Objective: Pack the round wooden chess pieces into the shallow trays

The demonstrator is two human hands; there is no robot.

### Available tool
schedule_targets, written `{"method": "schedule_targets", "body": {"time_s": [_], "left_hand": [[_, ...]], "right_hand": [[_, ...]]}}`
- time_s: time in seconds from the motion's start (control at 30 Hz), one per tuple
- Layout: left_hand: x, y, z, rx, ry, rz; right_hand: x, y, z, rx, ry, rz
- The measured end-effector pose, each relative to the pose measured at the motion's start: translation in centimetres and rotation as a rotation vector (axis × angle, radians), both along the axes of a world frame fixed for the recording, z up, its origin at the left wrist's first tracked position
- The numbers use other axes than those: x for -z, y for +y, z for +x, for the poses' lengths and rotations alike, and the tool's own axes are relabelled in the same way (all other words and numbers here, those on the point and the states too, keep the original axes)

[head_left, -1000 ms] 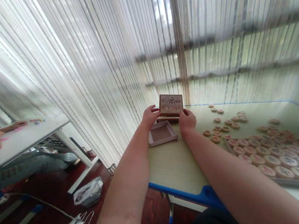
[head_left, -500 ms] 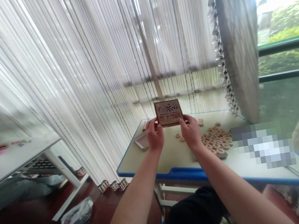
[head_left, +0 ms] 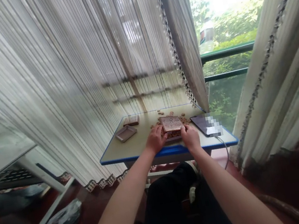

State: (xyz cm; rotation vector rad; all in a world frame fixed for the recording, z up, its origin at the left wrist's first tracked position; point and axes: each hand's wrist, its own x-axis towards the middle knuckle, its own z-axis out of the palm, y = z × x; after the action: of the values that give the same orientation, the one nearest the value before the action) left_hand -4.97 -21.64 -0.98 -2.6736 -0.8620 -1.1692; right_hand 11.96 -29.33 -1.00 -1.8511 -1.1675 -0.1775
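Note:
Between my two hands is a flat Chinese chess box (head_left: pixel 172 122) with printed lettering on top; whether it is a whole box or only its lid I cannot tell. My left hand (head_left: pixel 156 140) grips its left edge, and my right hand (head_left: pixel 191 138) grips the right one, thumb near the front corner. It is low over the table, above a pile of round wooden chess pieces (head_left: pixel 174 134), which shows below its front edge. More loose pieces (head_left: pixel 184 118) lie behind and to the right of it.
A shallow empty tray (head_left: pixel 126 133) and another flat box (head_left: pixel 131 120) lie on the table's (head_left: pixel 140 146) left side. On the right is a dark tablet-like device (head_left: pixel 201 124) with a cable (head_left: pixel 226 149). Curtains (head_left: pixel 141 63) hang behind. A plastic bag (head_left: pixel 65 216) sits on the floor.
My hands have lowered the Chinese chess box from an upright hold to nearly flat over the pieces. The view has turned to the right.

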Motion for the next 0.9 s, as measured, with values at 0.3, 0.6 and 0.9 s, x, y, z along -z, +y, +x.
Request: {"method": "schedule_targets", "body": {"time_s": [0.3,0.6,0.9], "left_hand": [[-0.1,-0.2,0.1,-0.059,-0.026,-0.037],[-0.1,-0.4,0.0,-0.084,0.012,-0.068],[-0.3,-0.7,0.0,-0.088,0.037,-0.057]], "right_hand": [[0.8,0.3,-0.1,-0.009,-0.101,-0.106],[1.2,0.4,-0.1,0.001,-0.072,-0.091],[1.5,0.4,0.0,-0.055,-0.040,-0.100]]}}
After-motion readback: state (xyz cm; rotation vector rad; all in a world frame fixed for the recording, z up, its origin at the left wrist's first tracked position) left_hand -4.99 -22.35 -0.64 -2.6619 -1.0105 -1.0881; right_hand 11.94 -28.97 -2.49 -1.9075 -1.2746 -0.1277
